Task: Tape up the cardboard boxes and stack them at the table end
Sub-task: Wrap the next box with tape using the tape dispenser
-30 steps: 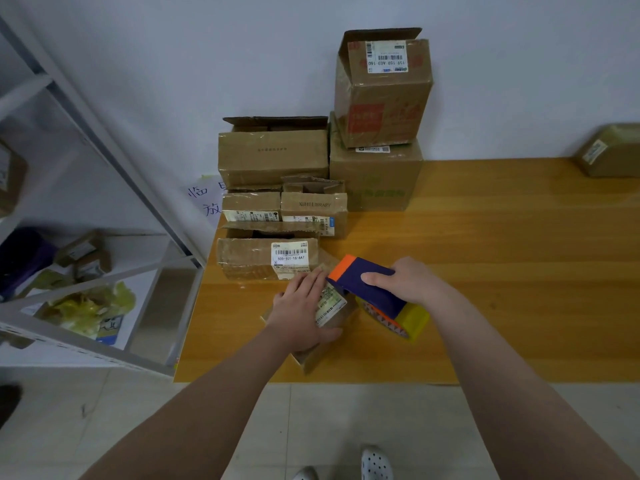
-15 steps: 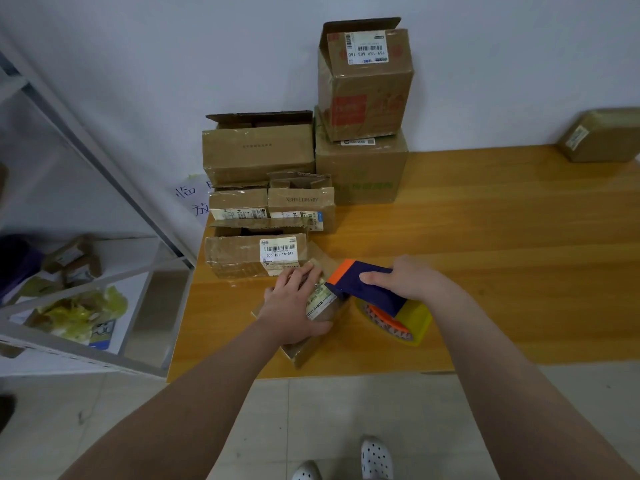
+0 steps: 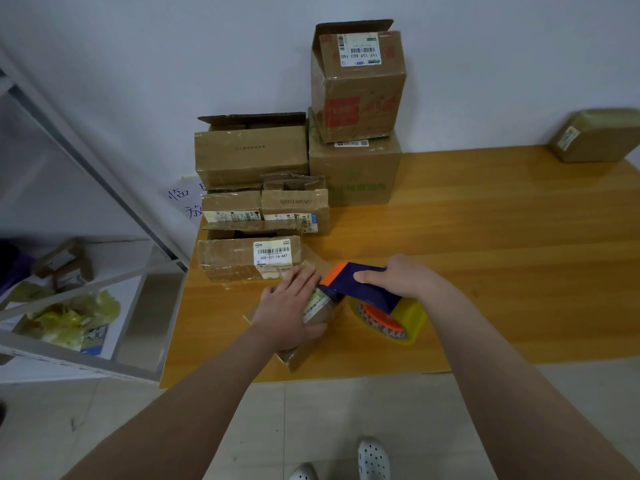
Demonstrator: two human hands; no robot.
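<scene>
Fingers of the left hand (image 3: 289,311) lie flat, pressing the small box (image 3: 313,327) onto the table (image 3: 485,254); the right hand (image 3: 403,280) grips the tape dispenser (image 3: 367,289), its nose touching the box.

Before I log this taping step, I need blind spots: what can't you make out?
Head view only:
Seam of the small box: under the left hand.
Handle of the tape dispenser: inside the right hand.
The wrapped parcel: cut by the right edge.
The shelf items: blurred.

Box stack (image 3: 252,154) behind small box (image 3: 301,355), dispenser (image 3: 367,289) right
</scene>
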